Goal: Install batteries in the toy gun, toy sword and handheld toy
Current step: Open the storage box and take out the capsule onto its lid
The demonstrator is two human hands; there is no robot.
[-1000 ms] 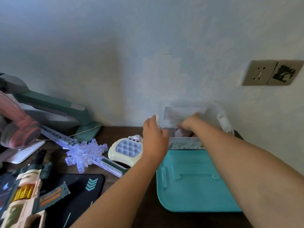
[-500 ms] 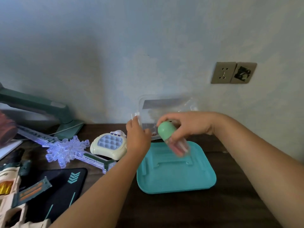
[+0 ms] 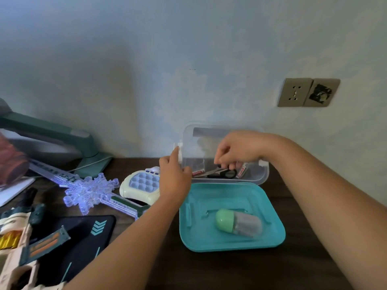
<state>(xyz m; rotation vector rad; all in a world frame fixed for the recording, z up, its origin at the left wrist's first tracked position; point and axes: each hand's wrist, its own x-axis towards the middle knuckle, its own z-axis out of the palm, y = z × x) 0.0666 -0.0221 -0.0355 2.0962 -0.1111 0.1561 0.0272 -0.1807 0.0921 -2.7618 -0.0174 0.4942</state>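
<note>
Right hand [image 3: 236,150] is down inside the clear plastic storage box [image 3: 257,177], fingers curled, fingertips pinching the top loop of the black-handled scissors [image 3: 227,174]. Red-and-white batteries [image 3: 198,173] lie on the box floor at nine and three o'clock of those scissors. Left hand [image 3: 173,177] grips the box's left end, thumb up by the latch, fingers hooked over the front wall.

At six o'clock from the box, just in front, the teal plastic lid [image 3: 209,239] lies flat with a capsule-shaped container [image 3: 238,223], green cap and clear body, on its side on top.

At nine o'clock of the left hand, right beside it, sits the cream handheld toy [image 3: 142,184] with lilac bubble buttons. Further out at nine, the translucent snowflake-guard toy sword [image 3: 90,188] glows blue. Down at seven o'clock, the cream-and-green toy gun [image 3: 18,258] lies at the edge of a black mat [image 3: 83,233] with teal chevrons, all on the dark wooden desk [image 3: 209,273].
</note>
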